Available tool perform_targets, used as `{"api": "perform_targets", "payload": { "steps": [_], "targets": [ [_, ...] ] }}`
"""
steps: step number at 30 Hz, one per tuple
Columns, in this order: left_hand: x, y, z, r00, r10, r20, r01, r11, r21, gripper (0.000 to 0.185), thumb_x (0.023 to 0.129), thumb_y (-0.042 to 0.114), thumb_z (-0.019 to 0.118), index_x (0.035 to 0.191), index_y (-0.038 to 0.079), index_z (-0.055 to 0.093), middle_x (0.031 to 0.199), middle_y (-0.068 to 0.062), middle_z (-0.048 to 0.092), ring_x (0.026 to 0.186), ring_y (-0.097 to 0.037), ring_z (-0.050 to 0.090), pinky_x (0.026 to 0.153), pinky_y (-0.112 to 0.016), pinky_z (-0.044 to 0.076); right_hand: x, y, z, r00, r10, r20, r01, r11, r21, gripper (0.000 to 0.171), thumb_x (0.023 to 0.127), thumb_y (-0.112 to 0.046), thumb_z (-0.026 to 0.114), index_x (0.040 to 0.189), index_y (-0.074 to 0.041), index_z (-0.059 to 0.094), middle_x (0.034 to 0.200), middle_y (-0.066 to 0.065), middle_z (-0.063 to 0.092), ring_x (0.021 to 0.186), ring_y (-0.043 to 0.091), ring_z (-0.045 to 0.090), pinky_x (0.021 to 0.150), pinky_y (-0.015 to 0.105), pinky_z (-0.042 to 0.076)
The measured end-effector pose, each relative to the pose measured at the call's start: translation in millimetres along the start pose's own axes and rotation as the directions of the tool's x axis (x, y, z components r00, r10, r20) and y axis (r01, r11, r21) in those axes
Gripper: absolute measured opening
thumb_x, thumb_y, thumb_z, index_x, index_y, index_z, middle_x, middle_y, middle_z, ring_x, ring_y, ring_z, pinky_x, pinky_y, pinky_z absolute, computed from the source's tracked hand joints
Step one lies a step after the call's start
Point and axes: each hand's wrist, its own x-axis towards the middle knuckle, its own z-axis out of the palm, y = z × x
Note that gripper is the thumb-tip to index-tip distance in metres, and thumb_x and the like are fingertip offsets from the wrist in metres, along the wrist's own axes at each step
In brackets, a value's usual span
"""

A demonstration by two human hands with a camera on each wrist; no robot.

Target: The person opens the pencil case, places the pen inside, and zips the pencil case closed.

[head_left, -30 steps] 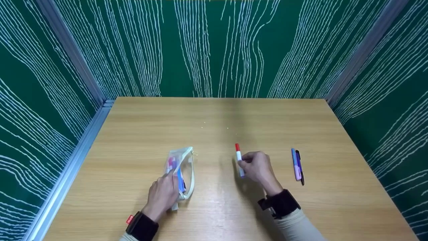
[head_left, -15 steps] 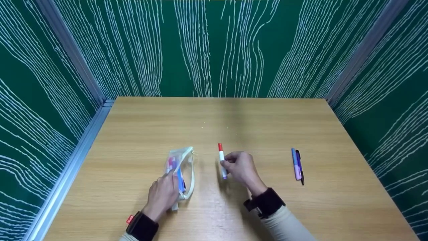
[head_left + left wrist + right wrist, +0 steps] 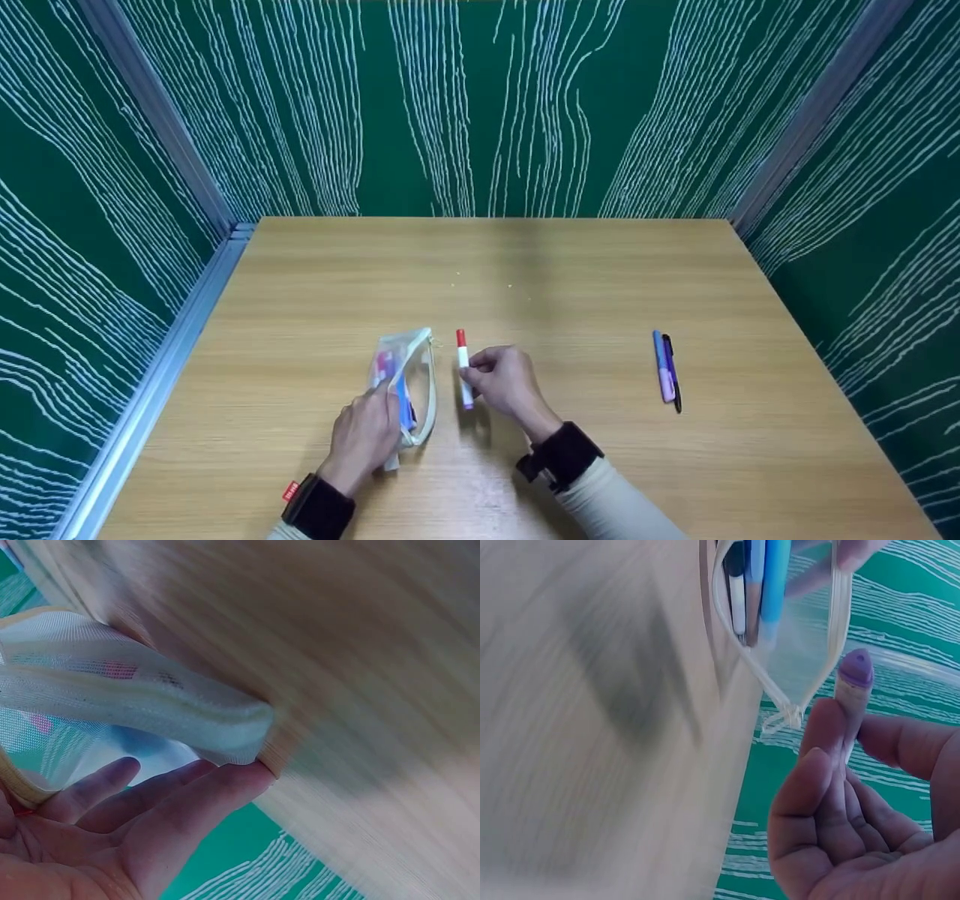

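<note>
A see-through mesh pencil pouch (image 3: 406, 346) lies on the wooden table, its zip mouth spread towards the right. My left hand (image 3: 364, 435) grips the pouch's near side; in the left wrist view several fingers (image 3: 172, 814) lie along the mesh. Several pens and markers (image 3: 775, 585) are inside the pouch, as the right wrist view shows. Just right of the mouth, my right hand (image 3: 508, 381) pinches a white marker (image 3: 463, 364) between thumb and fingers. It has a red cap at the far end and a purple tip (image 3: 856, 669) at the near end, apart from the pouch.
On the table's right side lie a blue-and-pink pen (image 3: 664, 367) and a dark pen (image 3: 673, 373), side by side. Small white specks dot the table (image 3: 585, 285) further back. Green walls with white lines stand behind and at both sides.
My right hand has carried the marker leftwards across the table, close to the pouch mouth. The left hand and pouch have stayed in place.
</note>
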Motion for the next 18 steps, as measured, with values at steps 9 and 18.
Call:
{"api": "perform_targets", "payload": {
  "steps": [9, 18],
  "targets": [
    [0.7, 0.7, -0.6, 0.999, -0.024, 0.029, 0.024, 1.0, -0.009, 0.031, 0.108, 0.019, 0.04, 0.113, 0.003, 0.066, 0.066, -0.001, 0.048, 0.05, -0.017, 0.046, 0.045, -0.036, 0.041, 4, -6, 25, 0.998, 0.042, 0.039, -0.042, 0.999, 0.003, 0.008, 0.087, -0.007, 0.079, 0.094, -0.003, 0.076, 0.08, 0.006, 0.072, 0.068, 0.021, 0.072, 0.066, 0.038, 0.061],
    [1.0, 1.2, -1.7, 0.998, -0.039, 0.041, 0.04, 0.999, -0.023, 0.032, 0.109, 0.022, 0.039, 0.112, 0.004, 0.066, 0.066, -0.001, 0.048, 0.05, -0.017, 0.047, 0.046, -0.036, 0.042, 5, -6, 47, 0.998, 0.018, 0.058, -0.018, 1.0, -0.011, 0.007, 0.084, -0.005, 0.081, 0.088, -0.002, 0.076, 0.075, 0.004, 0.072, 0.07, 0.028, 0.074, 0.062, 0.033, 0.06]
  ]
}}
